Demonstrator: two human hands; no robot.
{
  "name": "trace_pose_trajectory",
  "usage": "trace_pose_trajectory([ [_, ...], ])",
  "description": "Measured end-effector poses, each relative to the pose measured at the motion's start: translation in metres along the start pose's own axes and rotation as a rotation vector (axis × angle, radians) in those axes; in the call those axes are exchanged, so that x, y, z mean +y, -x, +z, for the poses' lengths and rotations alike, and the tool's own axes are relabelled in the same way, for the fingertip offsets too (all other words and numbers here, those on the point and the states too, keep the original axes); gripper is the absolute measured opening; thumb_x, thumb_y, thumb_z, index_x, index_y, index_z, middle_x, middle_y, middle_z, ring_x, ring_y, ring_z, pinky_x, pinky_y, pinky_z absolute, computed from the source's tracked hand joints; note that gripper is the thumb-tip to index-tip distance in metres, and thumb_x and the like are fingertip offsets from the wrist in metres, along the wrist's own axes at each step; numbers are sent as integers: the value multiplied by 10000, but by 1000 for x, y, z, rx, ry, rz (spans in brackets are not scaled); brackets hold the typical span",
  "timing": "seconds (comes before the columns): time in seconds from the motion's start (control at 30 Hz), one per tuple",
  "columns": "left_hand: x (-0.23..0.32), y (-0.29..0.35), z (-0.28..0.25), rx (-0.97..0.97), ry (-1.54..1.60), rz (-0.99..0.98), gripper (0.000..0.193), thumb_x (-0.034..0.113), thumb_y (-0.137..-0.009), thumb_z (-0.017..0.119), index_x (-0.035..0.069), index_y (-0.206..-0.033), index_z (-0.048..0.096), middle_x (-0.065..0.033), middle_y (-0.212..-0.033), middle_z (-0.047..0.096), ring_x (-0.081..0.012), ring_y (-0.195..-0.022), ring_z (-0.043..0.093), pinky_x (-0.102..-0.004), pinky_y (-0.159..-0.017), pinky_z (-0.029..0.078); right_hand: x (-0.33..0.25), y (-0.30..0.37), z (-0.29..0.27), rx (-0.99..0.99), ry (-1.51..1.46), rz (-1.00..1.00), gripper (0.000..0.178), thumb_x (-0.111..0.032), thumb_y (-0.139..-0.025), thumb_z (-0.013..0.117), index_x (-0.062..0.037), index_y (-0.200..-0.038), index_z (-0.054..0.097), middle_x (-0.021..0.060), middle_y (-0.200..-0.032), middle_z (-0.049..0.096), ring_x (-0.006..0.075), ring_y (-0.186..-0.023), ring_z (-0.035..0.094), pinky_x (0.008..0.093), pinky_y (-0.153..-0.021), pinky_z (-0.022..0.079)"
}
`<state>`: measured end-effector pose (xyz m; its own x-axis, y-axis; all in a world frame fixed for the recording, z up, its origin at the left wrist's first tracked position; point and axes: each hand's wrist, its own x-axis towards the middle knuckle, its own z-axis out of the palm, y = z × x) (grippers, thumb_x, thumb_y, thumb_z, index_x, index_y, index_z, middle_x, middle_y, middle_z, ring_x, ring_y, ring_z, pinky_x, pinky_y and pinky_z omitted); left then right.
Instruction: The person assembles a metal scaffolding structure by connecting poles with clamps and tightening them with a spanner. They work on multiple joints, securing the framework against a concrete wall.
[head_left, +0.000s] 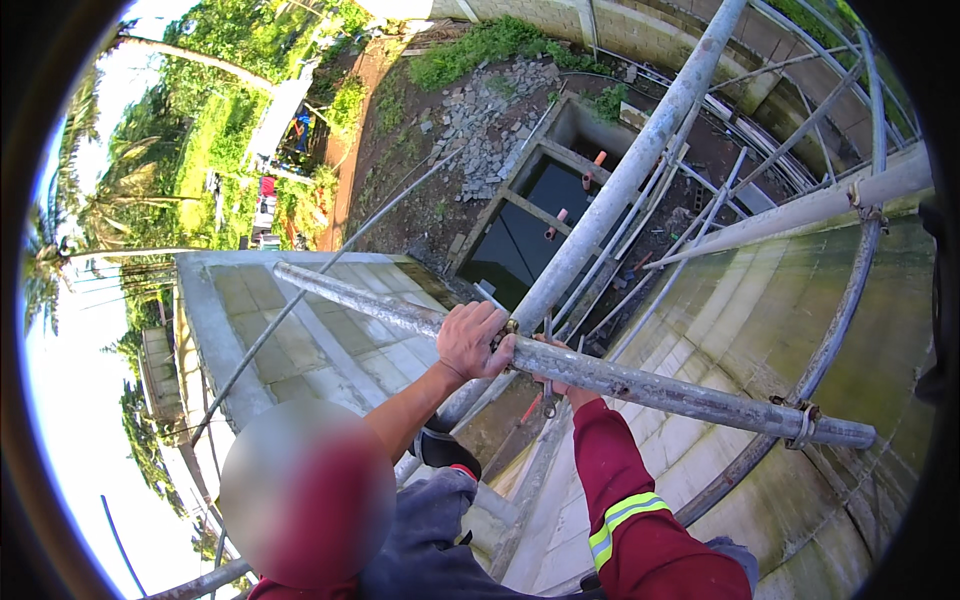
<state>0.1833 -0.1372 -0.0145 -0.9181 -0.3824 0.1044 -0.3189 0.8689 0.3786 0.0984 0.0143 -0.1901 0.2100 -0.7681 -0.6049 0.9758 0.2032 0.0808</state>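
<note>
Left grip [474,340] wraps scaffold tube [680,388] where it crosses the sloping pole [616,195], left of coupler [509,330]; right grip [578,394] half-hidden beneath, can't tell. Advisable: tube steady, fingers clear.

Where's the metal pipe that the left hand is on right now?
In the head view, the metal pipe slants across the middle down to the right, under the left hand, with the right hand partly hidden behind it.
</note>
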Motion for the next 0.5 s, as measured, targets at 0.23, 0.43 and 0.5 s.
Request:
trace_pose_trajectory([
  [0.23,2,-6,2,21,6,22,321,399,-851,594,78,-850,589,-98,-737,467,-306,-666,518,-422,-613,394,-6,-8,-5,85,17,27,248,-368,-996,612,-128,-1042,655,28,-772,670,151,-528,574,262,-426,369],
  [0.43,0,1,0,20,8,3,327,404,-855,589,77,-845,589,-102,-734,468,-313,-661,518,-430,-614,399,-1,-1,22,81,55,5,260,-369,-1014,566,-126,-1054,650,34,-808,680,171,-587,614,278,-437,402],
  [0.5,1,0,-1,18,11,2,327,405,-855,589,78,-845,591,-101,-734,468,-314,-662,519,-431,-612,400,-4,-2,13,45,1,48,258,-365,-1013,563,-125,-1051,650,36,-812,681,171,-605,621,282,-442,407],
])
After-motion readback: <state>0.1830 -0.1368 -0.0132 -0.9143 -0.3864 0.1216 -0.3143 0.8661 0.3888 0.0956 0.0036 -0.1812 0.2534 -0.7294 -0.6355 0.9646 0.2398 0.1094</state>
